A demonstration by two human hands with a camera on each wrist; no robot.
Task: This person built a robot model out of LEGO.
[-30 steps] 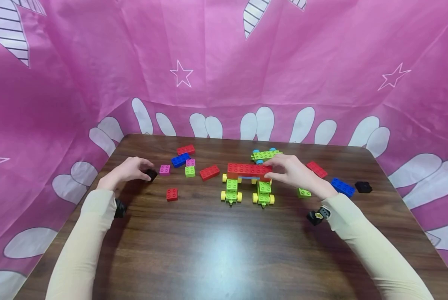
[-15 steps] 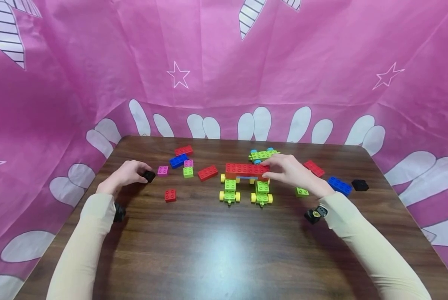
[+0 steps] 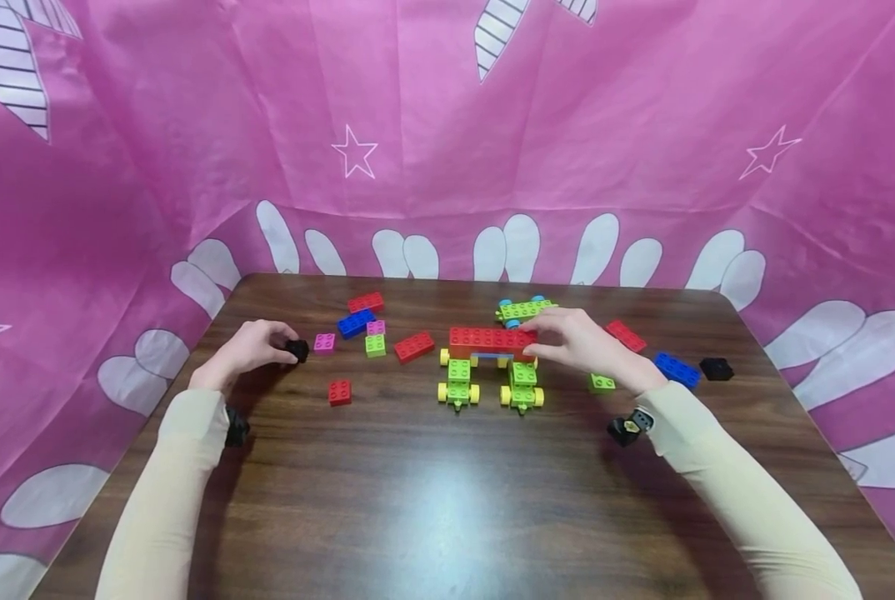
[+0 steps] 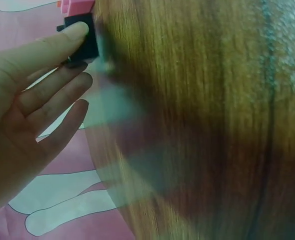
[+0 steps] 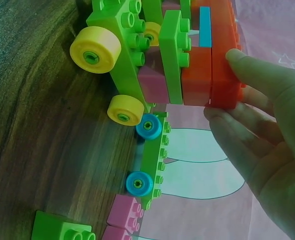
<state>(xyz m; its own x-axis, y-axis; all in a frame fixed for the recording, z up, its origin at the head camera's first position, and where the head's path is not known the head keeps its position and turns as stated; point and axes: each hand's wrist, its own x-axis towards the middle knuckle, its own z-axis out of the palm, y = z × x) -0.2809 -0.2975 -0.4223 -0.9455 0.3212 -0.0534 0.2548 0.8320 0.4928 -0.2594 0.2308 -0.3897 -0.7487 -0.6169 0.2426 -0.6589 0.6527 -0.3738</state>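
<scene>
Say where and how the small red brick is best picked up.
Probably by two opposite sides, from above: the small red brick lies flat on the table, studs up, with space all round. The nearer left hand holds a black brick.

On the counter [image 3: 327,483], a block vehicle [image 3: 485,343] is standing near the middle, a wheeled base [image 3: 524,311] is sitting behind its right end, and loose bricks [image 3: 414,347] are lying to either side.

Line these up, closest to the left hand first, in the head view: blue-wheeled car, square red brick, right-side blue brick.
1. Square red brick: left side.
2. Blue-wheeled car: far side.
3. Blue brick: right side.
</scene>
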